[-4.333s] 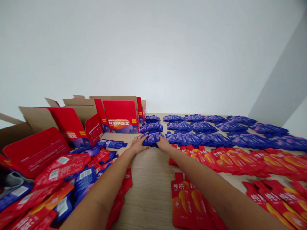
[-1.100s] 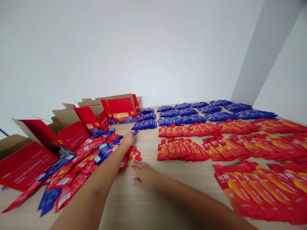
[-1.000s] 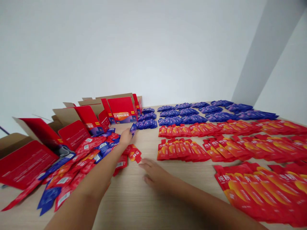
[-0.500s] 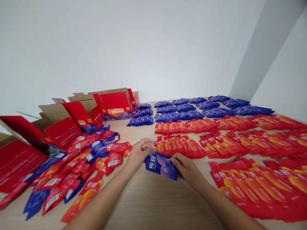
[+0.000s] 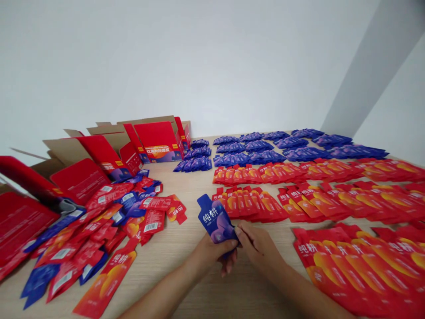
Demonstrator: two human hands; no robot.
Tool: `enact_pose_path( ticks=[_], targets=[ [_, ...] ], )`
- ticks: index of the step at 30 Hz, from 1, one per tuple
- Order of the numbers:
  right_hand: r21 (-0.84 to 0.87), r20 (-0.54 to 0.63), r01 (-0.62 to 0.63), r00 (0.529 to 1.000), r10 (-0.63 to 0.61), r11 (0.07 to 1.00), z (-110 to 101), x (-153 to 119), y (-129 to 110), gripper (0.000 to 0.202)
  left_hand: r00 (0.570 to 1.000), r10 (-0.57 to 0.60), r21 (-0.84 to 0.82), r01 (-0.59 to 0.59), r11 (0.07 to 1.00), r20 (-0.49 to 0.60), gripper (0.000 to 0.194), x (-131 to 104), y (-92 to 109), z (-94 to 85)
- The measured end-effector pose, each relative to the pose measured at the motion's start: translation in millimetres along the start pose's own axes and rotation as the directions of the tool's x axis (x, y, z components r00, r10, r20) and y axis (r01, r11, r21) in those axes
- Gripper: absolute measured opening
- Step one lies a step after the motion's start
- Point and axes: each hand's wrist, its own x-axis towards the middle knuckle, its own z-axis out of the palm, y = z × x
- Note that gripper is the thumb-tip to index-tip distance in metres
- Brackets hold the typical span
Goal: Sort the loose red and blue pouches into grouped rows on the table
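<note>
A blue sachet (image 5: pixel 215 221) with a purple fruit print is held up over the table in front of me, its narrow neck pointing up and to the left. My left hand (image 5: pixel 215 252) grips its lower part, thumb across the printed face and fingers behind. At the sachet's right edge, my right hand (image 5: pixel 254 243) pinches it near the lower corner. Just beyond lies a fanned row of red sachets (image 5: pixel 252 204). To the left spreads a loose, mixed heap of red and blue sachets (image 5: pixel 99 221), some showing barcodes.
Open red cartons (image 5: pixel 159 141) stand along the left and back left, flaps up. Overlapping blue sachets (image 5: pixel 262 146) form rows at the back. More red sachets (image 5: pixel 358 266) fan out at the near right. A single red sachet (image 5: pixel 108 281) lies at the near left.
The blue sachet has turned from lying crosswise to neck up. My left hand has moved from its neck end down to its lower part; my right hand still pinches its edge.
</note>
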Motion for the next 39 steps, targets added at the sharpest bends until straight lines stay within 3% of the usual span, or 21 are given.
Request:
enact_pose_path(
  ticks=[4, 7, 9, 12, 15, 17, 18, 19, 20, 21, 22, 23, 25, 27, 29, 32, 34, 36, 39],
  targets=[
    [0.194, 0.011, -0.015, 1.0, 0.013, 0.981, -0.7, 1.5, 1.7, 0.021, 0.999, -0.024, 0.13, 0.02, 0.991, 0.026, 0.033, -1.6, 5.7, -6.0],
    [0.434, -0.04, -0.151, 0.982, 0.187, 0.888, 3.3, 2.4, 1.7, 0.034, 0.99, -0.119, 0.173, 0.105, 0.979, 0.073, 0.027, -5.2, 1.2, -0.7],
    [0.553, -0.054, -0.257, 0.938, 0.341, 0.793, 4.7, 3.5, 1.7, 0.043, 0.98, -0.169, 0.232, 0.141, 0.963, 0.108, 0.029, -8.9, -5.0, 5.2],
    [0.59, -0.103, -0.326, 0.877, 0.469, 0.739, 1.9, 6.1, 1.8, 0.046, 0.972, -0.188, 0.327, 0.133, 0.936, 0.142, 0.035, -12.2, -11.3, 10.6],
    [0.52, -0.177, -0.308, 0.873, 0.454, 0.797, -3.6, 7.8, 1.1, 0.045, 0.959, -0.175, 0.496, 0.044, 0.867, 0.221, 0.051, -9.7, -1.9, 0.0],
    [0.424, -0.19, -0.272, 0.906, 0.379, 0.864, -4.9, 7.0, 0.5, 0.042, 0.982, -0.088, 0.583, -0.027, 0.812, 0.168, 0.064, -6.2, 14.9, -21.9],
    [0.366, -0.18, -0.251, 0.926, 0.333, 0.896, -4.3, 6.0, 0.4, 0.041, 0.998, 0.011, 0.611, -0.044, 0.79, 0.058, 0.066, -4.8, 25.0, -37.5],
    [0.306, -0.168, -0.23, 0.942, 0.29, 0.924, -2.9, 4.6, 0.6, 0.039, 0.983, 0.145, 0.654, -0.035, 0.756, -0.114, 0.064, -4.2, 35.2, -55.7],
    [0.249, -0.15, -0.213, 0.955, 0.254, 0.945, -0.8, 3.0, 1.1, 0.036, 0.909, 0.295, 0.72, 0.007, 0.694, -0.293, 0.059, -4.7, 44.5, -75.7],
    [0.192, -0.128, -0.193, 0.967, 0.219, 0.962, 1.6, 1.4, 2.0, 0.032, 0.79, 0.44, 0.793, 0.092, 0.603, -0.427, 0.051, -6.4, 51.9, -96.6],
    [0.129, -0.112, -0.164, 0.978, 0.179, 0.978, 4.0, -0.2, 3.1, 0.028, 0.66, 0.553, 0.835, 0.22, 0.504, -0.508, 0.042, -9.1, 56.9, -117.2],
    [0.056, -0.112, -0.118, 0.986, 0.124, 0.991, 5.9, -1.5, 4.1, 0.025, 0.564, 0.616, 0.835, 0.365, 0.412, -0.551, 0.035, -12.6, 59.0, -136.7],
    [-0.119, -0.142, 0.015, 0.989, -0.032, 0.993, 7.7, -3.7, 4.6, 0.032, 0.463, 0.621, 0.726, 0.634, 0.267, -0.633, 0.036, -20.0, 55.7, -169.1],
    [-0.266, -0.109, 0.15, 0.977, -0.184, 0.952, 7.0, -5.8, 1.9, 0.04, 0.422, 0.579, 0.634, 0.739, 0.226, -0.698, 0.042, -25.2, 46.1, -191.2],
    [-0.318, 0.066, 0.25, 0.968, -0.241, 0.915, 6.4, -9.1, -3.4, 0.042, 0.414, 0.542, 0.603, 0.764, 0.23, -0.731, 0.044, -26.7, 36.7, -204.7],
    [-0.29, 0.417, 0.336, 0.887, -0.197, 0.896, 11.4, -16.1, -10.7, 0.046, 0.419, 0.507, 0.585, 0.778, 0.226, -0.753, 0.047, -24.5, 30.3, -215.9],
    [-0.278, 0.549, 0.341, 0.824, -0.143, 0.898, 18.2, -20.6, -12.7, 0.051, 0.412, 0.482, 0.568, 0.788, 0.238, -0.773, 0.053, -23.2, 30.3, -220.7],
    [-0.286, 0.603, 0.327, 0.792, -0.096, 0.901, 24.8, -23.4, -13.2, 0.054, 0.402, 0.461, 0.549, 0.798, 0.249, -0.792, 0.061, -23.2, 31.0, -224.1],
    [-0.313, 0.607, 0.296, 0.793, -0.049, 0.902, 29.9, -24.3, -13.2, 0.058, 0.371, 0.44, 0.533, 0.778, 0.333, -0.817, 0.068, -24.2, 30.9, -226.6]
  ],
)
